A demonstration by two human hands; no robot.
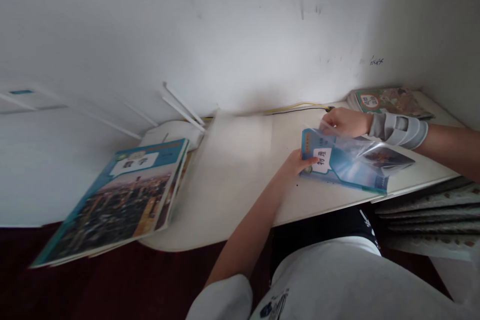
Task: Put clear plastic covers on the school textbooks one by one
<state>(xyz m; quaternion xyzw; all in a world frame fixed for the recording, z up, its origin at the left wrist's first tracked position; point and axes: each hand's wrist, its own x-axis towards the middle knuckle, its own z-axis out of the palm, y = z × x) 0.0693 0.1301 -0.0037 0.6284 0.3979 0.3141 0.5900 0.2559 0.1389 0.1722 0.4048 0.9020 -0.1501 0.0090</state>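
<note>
A blue book (348, 160) with a white title label lies tilted on the white table, partly covered by a clear plastic cover (390, 156). My left hand (300, 161) grips the book's left edge, with the thumb on its front. At the book's upper edge my right hand (335, 121), with a grey band at the wrist, has its fingers closed on the clear plastic cover.
A stack of books (123, 195) with a city picture on top overhangs the left end of the white table (225, 195). More books (397, 102) lie at the back right. Yellow and black cables (296, 107) run along the wall. Folded patterned material (427, 210) is below the right edge.
</note>
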